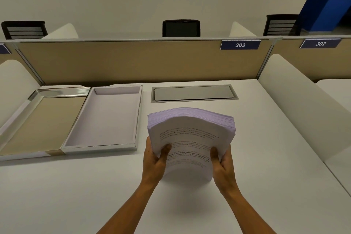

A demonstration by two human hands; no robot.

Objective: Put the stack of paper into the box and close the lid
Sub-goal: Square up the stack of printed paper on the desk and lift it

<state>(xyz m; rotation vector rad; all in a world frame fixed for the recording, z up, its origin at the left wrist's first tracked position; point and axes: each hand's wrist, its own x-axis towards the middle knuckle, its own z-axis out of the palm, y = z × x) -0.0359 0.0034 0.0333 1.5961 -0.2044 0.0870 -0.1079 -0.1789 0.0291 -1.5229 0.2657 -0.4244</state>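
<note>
A thick stack of printed white paper (190,131) is lifted above the white desk, bowed upward in the middle. My left hand (154,159) grips its near left edge and my right hand (223,161) grips its near right edge, thumbs on top. To the left, the shallow white box (103,119) lies open and empty on the desk. Its hinged lid (39,121), tan inside with a silvery rim, lies flat to the box's left.
A grey metal cable hatch (193,93) is set into the desk behind the stack. A tan partition (133,61) closes the back. White side dividers (296,97) stand right and left. Black chairs (181,28) sit beyond the partition.
</note>
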